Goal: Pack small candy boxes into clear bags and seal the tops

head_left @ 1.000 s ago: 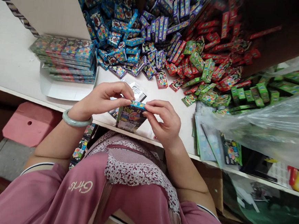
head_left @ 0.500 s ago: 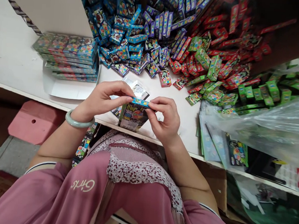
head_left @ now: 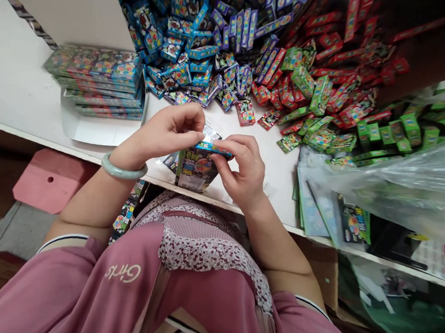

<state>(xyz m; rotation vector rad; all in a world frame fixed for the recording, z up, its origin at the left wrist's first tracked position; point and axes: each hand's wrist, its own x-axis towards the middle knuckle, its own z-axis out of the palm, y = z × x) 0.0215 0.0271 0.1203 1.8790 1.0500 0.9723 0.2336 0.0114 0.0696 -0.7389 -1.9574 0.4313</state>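
Change since the earlier frames: both hands and the box between them have shifted slightly toward the far side of the table, and the left fingers now curl further over the box top.

Left hand [head_left: 163,133]: closed, thumb and forefinger pinching the left end of the blue top flap of the small box [head_left: 197,167]. A pale bracelet [head_left: 124,168] sits on that wrist.

Box: upright, held just above the near edge of the table [head_left: 20,94], in front of the person's body.

Right hand [head_left: 241,170]: closed on the right end of the same flap, with the fingertips on top and the thumb hidden.

Step in hand, as judged: the top flap is being pressed or tucked shut. It is not clear whether it is fully seated. The next move calls for both pinches to hold the box square while the flap end is pushed in, without crushing the card.

Surroundings, left to right:
- A pink block [head_left: 48,178] lies below the table edge.
- A stack of flat packs [head_left: 94,79] rests on a white tray [head_left: 94,131], well apart from the hands.
- A clear sachet [head_left: 212,132] lies just behind the box.
- On the far side are heaps of blue boxes [head_left: 186,45], red boxes [head_left: 332,47] and green boxes [head_left: 317,133].
- A large plastic bag [head_left: 406,186] lies at the right.

Obstructions: only the sachet is close to the hands. The heaps are near but not touching.
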